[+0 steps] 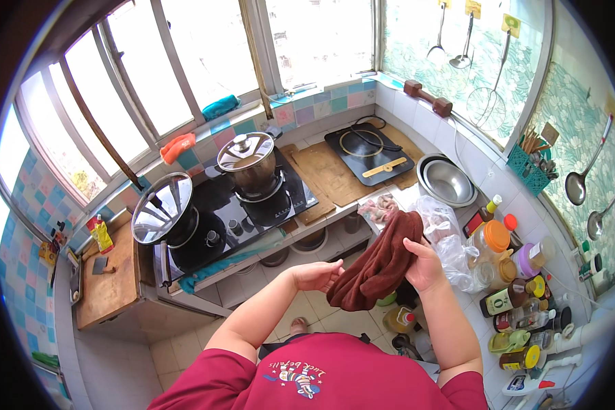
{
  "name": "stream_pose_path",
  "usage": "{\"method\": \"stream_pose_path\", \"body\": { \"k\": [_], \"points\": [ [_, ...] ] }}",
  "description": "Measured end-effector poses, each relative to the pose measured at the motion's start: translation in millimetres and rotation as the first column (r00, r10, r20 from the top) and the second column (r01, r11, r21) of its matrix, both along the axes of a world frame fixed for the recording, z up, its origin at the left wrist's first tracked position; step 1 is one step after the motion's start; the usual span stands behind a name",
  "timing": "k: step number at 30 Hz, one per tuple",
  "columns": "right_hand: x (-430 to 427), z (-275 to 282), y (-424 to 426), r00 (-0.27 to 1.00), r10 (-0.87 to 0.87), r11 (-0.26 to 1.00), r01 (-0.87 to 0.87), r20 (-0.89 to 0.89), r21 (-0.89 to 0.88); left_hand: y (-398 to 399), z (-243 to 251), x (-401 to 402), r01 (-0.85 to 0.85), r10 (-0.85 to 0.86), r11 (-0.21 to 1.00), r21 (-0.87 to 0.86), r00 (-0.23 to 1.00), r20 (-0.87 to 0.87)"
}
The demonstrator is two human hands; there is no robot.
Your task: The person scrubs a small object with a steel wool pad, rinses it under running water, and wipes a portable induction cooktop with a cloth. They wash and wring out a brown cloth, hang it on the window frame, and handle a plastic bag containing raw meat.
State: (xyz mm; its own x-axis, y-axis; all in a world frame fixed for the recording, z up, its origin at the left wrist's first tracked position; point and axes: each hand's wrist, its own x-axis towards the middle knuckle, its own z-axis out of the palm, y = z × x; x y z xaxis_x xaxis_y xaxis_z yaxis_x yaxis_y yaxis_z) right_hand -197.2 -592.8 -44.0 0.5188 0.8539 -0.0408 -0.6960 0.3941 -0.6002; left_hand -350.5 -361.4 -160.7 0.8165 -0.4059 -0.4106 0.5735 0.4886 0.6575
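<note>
A bunched dark-brown cloth is held up in front of my body, above the floor. My right hand grips its right side, thumb lying on top and the other fingers hidden behind the folds. At the cloth's left edge is my left hand, with the thumb extended and the fingertips against or just behind the fabric. Whether those fingers pinch it is hidden. Just beyond the cloth, a pink-and-white rag lies on the counter corner.
On the black gas stove stand a lidded steel pot and a glass-lidded wok. An induction cooktop rests on a wooden board. Steel bowls, plastic bags and several bottles and jars crowd the right counter.
</note>
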Motion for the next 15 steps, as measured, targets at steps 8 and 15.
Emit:
{"method": "stream_pose_path", "body": {
  "k": [8, 15],
  "points": [
    [4, 39, 0, 0.993, -0.071, 0.997, 0.07, 0.089, 0.012, 50, 105, -18, -0.349, 0.468, 0.861, -0.37, 0.829, 0.306],
    [13, 33, 35, 0.995, -0.047, 0.998, 0.051, 0.089, -0.041, 5, 76, -12, -0.483, 0.621, 0.699, -0.528, 0.775, 0.114]
  ]
}}
